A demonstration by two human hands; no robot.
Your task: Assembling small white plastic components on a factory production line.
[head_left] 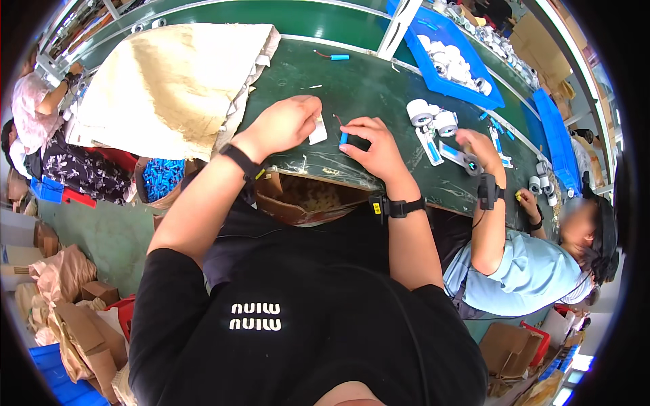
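Observation:
My left hand (288, 123) is closed over the green tabletop (291, 74), its fingertips pinched together. Just below those fingertips shows a small flat white piece (317, 132); whether the fingers grip it or something smaller, I cannot make out. Between thumb and fingers, my right hand (374, 147) holds a small blue cylindrical battery (344, 138) upright, a thin wire rising from its top. Farther back on the table lies another blue battery (339, 57) with a red lead.
Pale sackcloth (169, 81) covers the table's left part. A blue bin (491, 98) of white round parts stands at the back right. White lamp-like units (421, 111) lie near a co-worker's hand (482, 150). Below the edge sits an open cardboard box (281, 208).

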